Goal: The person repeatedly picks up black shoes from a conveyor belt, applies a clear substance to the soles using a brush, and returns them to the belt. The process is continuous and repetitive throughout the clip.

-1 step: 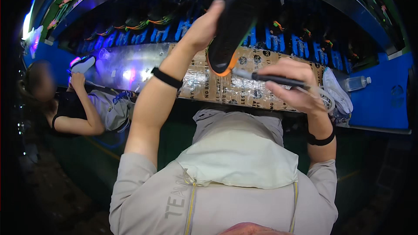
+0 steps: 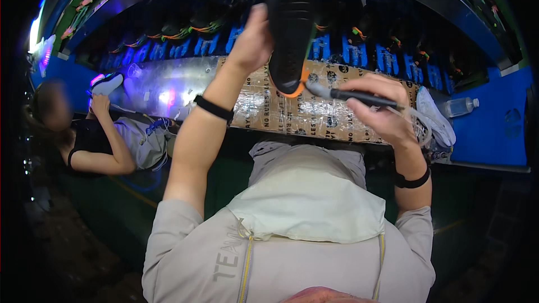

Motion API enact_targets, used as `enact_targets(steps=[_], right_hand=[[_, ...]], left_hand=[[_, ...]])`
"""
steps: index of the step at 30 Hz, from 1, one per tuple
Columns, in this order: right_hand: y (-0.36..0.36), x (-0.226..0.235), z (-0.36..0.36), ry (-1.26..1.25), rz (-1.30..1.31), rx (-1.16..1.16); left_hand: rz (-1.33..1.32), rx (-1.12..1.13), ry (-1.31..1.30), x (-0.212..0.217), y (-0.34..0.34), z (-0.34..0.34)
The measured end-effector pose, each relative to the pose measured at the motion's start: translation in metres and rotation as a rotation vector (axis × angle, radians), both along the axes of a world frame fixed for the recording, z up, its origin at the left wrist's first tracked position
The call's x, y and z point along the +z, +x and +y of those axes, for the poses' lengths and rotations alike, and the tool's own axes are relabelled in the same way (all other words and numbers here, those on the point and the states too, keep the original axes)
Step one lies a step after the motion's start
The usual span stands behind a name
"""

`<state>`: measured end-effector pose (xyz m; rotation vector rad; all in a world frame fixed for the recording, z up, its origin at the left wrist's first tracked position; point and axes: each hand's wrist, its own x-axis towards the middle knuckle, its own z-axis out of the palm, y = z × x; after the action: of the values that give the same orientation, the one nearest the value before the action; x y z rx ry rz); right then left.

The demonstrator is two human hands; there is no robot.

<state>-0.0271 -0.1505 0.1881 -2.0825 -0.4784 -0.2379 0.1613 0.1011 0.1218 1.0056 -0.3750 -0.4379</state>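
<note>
My left hand [image 2: 254, 44] grips a shoe [image 2: 291, 36] by its left side, lifted above the bench. Its black underside faces me, and an orange edge shows at the heel end nearest me. Part of my left hand's fingers is hidden behind the shoe. In my right hand [image 2: 383, 104] is a brush [image 2: 359, 97] with a black handle and a pale tip, a clear tube trailing from its rear. The brush tip meets the orange edge at the right of the heel, or lies very close to it.
Brown printed cardboard [image 2: 325, 120] under clear film covers the bench before me. White shoes [image 2: 433, 118] and a clear plastic bottle [image 2: 461, 107] lie at right. Beyond, dark shoes stand on a row of blue holders [image 2: 387, 60]. At left a co-worker [image 2: 92, 134] holds a white-soled shoe [image 2: 106, 84].
The shoe has swung from a rightward lean to nearly upright, its far end moving left. My left hand has shifted slightly left and nearer. The brush tip sits a little farther up the heel edge.
</note>
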Motion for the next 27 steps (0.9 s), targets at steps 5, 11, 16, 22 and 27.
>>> enact_targets(steps=[5, 11, 16, 22, 27], right_hand=[[-0.001, -0.075, -0.011, 0.666, 0.25, -0.289], [0.0, -0.115, -0.005, 0.853, 0.379, -0.358], [0.008, -0.107, 0.01, 0.77, 0.374, -0.392], [0.023, -0.104, 0.026, 0.635, 0.245, -0.397], [0.034, -0.081, 0.044, 0.527, 0.225, -0.408]], left_hand=[[0.415, -0.206, -0.307, -0.079, -0.039, 0.091], [0.767, -0.495, -0.515, -0.152, -0.102, 0.09], [0.837, -0.353, -0.48, -0.153, -0.133, 0.032], [0.834, -0.224, -0.601, -0.134, -0.144, -0.013], [0.732, -0.29, -0.629, -0.119, -0.146, -0.023]])
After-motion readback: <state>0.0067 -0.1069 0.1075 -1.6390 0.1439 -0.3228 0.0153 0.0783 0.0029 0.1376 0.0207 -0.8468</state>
